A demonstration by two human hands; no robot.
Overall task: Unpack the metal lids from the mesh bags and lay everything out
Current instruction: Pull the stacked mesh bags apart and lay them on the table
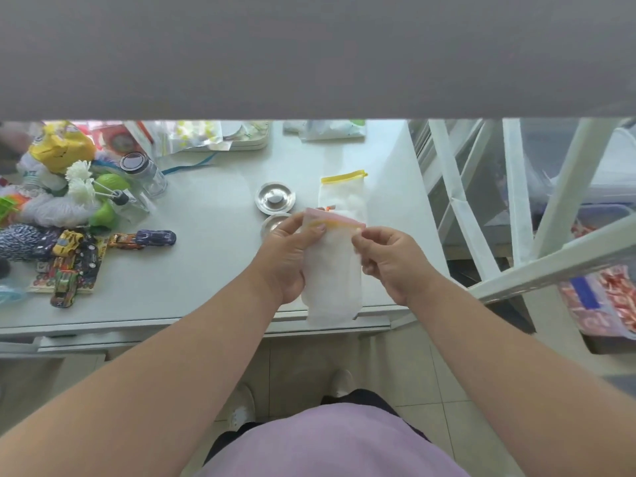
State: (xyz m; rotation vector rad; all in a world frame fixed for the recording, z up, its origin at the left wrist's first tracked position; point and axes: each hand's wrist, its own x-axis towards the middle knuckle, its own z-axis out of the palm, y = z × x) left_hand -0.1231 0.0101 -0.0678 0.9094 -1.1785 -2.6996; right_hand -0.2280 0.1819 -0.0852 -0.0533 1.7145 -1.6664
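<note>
Both hands hold a white mesh bag (332,277) with a pink zip edge, upright above the table's front edge. My left hand (287,256) grips its left side near the top. My right hand (387,259) pinches the zip end at the top right corner. One round metal lid (275,197) with a centre knob lies on the table behind the bag. A second metal lid (273,223) lies just nearer, partly hidden by my left hand. A second mesh bag (342,192) with a yellow zip edge lies flat beyond the held bag.
On the pale table (213,270), toy cars (74,263), a glass jar (144,173), white pompoms and packets crowd the left side. Trays and plastic bags stand at the back. A white frame (516,215) and storage bins stand to the right.
</note>
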